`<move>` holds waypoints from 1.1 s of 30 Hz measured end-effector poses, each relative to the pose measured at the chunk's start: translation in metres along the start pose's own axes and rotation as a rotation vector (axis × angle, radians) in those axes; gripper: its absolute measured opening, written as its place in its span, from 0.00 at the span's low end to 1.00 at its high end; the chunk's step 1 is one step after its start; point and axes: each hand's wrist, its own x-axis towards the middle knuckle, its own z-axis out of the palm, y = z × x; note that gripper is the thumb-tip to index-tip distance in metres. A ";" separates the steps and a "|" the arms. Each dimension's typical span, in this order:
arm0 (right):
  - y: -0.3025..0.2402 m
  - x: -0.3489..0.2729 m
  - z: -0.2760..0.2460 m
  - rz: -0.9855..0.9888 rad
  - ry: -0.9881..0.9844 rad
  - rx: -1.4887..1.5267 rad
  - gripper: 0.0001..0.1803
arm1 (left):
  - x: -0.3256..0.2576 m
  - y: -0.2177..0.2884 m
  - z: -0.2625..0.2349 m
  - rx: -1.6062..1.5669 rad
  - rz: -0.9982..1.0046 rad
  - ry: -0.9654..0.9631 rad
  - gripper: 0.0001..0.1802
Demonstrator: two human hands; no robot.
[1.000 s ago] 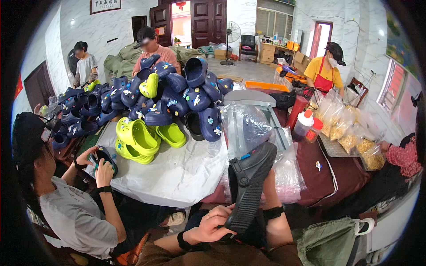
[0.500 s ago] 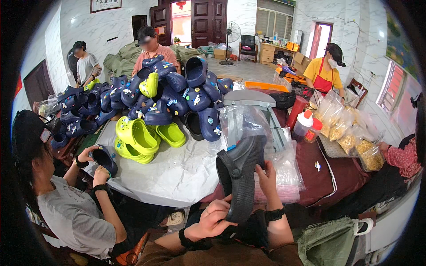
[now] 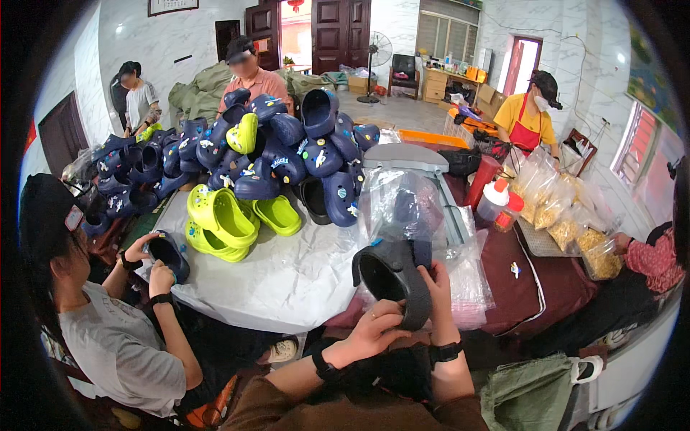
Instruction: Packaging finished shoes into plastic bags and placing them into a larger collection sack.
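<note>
Both my hands hold one dark grey clog [image 3: 394, 276] in front of me, its opening turned toward the left. My left hand [image 3: 374, 332] grips it from below at the sole and heel. My right hand [image 3: 437, 287] clasps its right side, thumb on the upper. Right behind the clog lies a clear plastic bag [image 3: 402, 205] with another dark shoe inside, on a white-covered table [image 3: 287, 280]. A heap of navy clogs [image 3: 287, 151] and several lime-green clogs [image 3: 223, 219] fill the far part of the table.
A person in a grey shirt [image 3: 108, 337] sits at my left holding a navy clog [image 3: 169, 255]. A flat grey machine [image 3: 406, 158] stands behind the bag. Bagged snacks [image 3: 568, 223] and bottles [image 3: 496, 201] cover a dark red table at right. Other people stand beyond the heap.
I have turned the grey clog from sole-up and lengthwise to lying sideways with its opening facing left, and brought it lower and closer. My right hand shifted onto its side.
</note>
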 end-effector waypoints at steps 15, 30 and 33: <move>-0.043 -0.043 -0.006 -0.270 0.012 -0.321 0.35 | 0.002 -0.062 0.026 0.169 0.078 -0.226 0.16; -0.036 -0.043 -0.015 -0.273 0.074 -0.437 0.24 | 0.052 -0.123 -0.060 0.601 -0.439 0.261 0.28; -0.036 -0.046 -0.013 -0.323 0.126 -0.560 0.24 | 0.048 -0.131 -0.053 0.357 -0.600 0.114 0.30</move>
